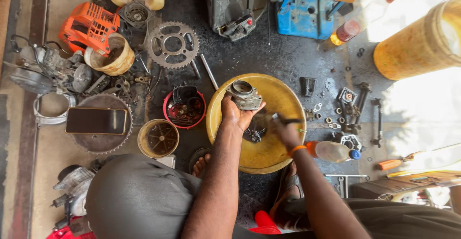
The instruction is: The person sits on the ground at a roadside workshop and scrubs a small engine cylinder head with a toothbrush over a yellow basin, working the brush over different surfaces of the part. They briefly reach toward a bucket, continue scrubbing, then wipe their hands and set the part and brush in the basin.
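My left hand (235,115) holds a grey metal carburettor body (245,95) up over a wide yellow basin (283,95) on the oily floor. My right hand (286,132), with an orange band at the wrist, is blurred and grips a small dark tool or brush (286,120) just to the right of the part. A small dark metal piece (254,134) lies in the basin below both hands.
A red tub of small parts (185,108), a round tin (158,138), a sprocket (173,44), a phone (96,121) on a toothed disc and engine parts lie left. Loose nuts, a plastic bottle (333,151) and a screwdriver (394,163) lie right. A yellow bucket (422,42) stands far right.
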The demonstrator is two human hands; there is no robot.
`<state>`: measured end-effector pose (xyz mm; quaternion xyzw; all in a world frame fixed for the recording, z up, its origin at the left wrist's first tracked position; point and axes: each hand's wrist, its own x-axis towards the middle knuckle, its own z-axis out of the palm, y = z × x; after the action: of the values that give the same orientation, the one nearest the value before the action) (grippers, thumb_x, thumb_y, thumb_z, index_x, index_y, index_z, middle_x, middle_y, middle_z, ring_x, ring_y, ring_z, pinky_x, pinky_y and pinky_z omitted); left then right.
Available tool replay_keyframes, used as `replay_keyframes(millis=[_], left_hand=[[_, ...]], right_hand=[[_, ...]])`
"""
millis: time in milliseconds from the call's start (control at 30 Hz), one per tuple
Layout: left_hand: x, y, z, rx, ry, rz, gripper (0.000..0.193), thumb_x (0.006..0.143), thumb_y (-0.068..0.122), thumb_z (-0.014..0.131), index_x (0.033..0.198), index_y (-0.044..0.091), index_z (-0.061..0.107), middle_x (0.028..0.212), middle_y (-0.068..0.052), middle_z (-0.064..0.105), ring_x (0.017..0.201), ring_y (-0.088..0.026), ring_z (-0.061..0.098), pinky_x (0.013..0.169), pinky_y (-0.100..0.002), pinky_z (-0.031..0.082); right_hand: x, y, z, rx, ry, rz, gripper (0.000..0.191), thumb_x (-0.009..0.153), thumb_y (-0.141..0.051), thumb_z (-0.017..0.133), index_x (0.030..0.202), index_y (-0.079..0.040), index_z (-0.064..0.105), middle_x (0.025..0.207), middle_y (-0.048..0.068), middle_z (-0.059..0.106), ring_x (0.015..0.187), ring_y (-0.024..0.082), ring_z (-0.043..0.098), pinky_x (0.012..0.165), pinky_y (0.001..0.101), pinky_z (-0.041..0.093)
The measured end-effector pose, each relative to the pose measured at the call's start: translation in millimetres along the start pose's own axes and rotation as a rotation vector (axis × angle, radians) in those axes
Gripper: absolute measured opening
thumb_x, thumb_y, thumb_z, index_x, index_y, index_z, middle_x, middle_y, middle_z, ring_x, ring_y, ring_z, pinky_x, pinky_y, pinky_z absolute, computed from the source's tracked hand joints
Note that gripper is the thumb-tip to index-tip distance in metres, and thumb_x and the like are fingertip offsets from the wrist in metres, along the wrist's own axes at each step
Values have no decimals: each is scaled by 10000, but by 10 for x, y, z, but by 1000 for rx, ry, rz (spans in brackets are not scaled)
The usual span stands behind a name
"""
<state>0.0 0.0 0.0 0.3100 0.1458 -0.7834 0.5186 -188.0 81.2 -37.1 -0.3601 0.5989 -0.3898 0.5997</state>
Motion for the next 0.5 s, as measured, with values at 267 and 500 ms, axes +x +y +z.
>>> replay_keyframes(millis=[267,500], left_hand=[[-1239,-375,-226,151,62,-120,607,1029,542,274,1294,79,564,1283,-196,566,1153,-400,566,1012,-717,429],[-2467,-1027,-49,286,182,-150,504,1019,519,306,1214,154,593,1155,-120,630,1032,-320,617,840,-605,513]], right_hand=[[-2119,-1591,277,-92,-35,-284,367,981,-93,453,1299,-85,637,1135,90,731,1055,219,733,894,361,622],[-3165,-1687,177,-755,-19,-573,278,947,-20,651,1215,-85,689,1122,117,762,979,220,762,833,343,606]])
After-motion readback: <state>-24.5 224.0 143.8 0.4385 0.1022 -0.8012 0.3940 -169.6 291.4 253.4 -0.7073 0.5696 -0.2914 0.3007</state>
